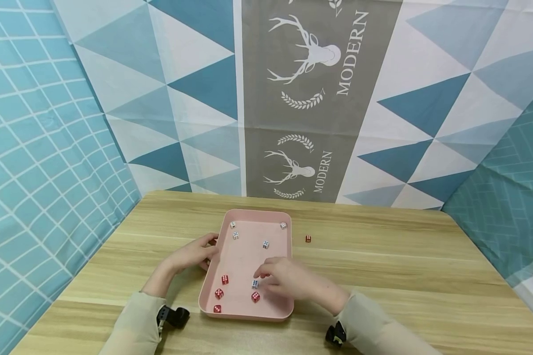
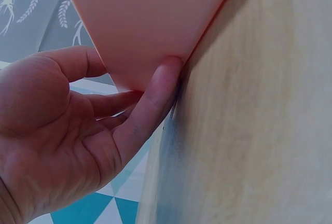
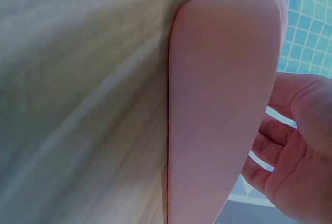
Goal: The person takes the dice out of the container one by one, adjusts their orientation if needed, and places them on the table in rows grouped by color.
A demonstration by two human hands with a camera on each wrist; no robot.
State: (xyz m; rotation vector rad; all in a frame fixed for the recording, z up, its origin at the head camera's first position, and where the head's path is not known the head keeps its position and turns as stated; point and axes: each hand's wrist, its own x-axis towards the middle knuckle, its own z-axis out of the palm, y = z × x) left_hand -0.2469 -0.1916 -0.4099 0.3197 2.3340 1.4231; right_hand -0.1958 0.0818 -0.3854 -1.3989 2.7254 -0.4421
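A pink rectangular tray [image 1: 244, 315] lies on the table with several red and white dice in it. My left hand [image 1: 195, 254] grips the tray's left side, thumb at the rim and other fingers against the outer wall [image 2: 150, 27]. Over the tray's near right part hovers my right hand [image 1: 288, 278], its fingers loosely bent and nothing visible between them. Just under its fingertips sits a white die with blue pips [image 1: 255, 284], and a red die [image 1: 255, 297] lies close by. The tray wall [image 3: 223, 94] hides the right fingertips in the right wrist view.
Toward the tray's far end are several white dice, one of them mid-tray [image 1: 265, 244]. Along the near left lie red dice, including one by the corner [image 1: 217, 309]. Outside, a red die [image 1: 308, 239] rests on the wooden table [image 1: 404, 276]. Patterned cloth [image 1: 204, 98] hangs behind.
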